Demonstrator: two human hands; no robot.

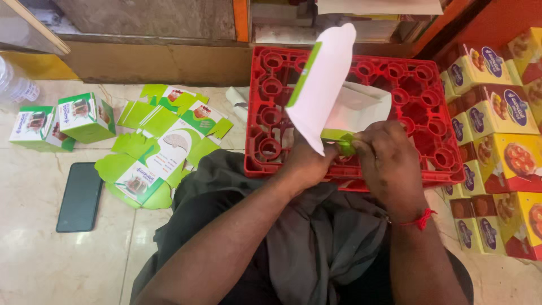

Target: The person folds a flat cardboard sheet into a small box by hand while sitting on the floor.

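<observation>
Pinching a flat carton blank (324, 85) — left hand (305, 164) beneath, right hand (387, 161) curled over.

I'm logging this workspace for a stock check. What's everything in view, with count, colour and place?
Carton blank: one, white inside with green edges, held in both hands above the crate.
Crate: one, red, on the floor ahead of the lap.
Flat blanks: a loose pile, green and white, on the floor left of the crate.
Folded boxes: two, green and white, far left.
Phone: one, dark, on the floor at left.
Stacked boxes: many, yellow and red, along the right edge.
Bottle: one, clear, upper left, partly cut off.
Wrist thread: one, red, right wrist.
Left hand: grips the blank's lower edge.
Right hand: pinches its green flap.
</observation>
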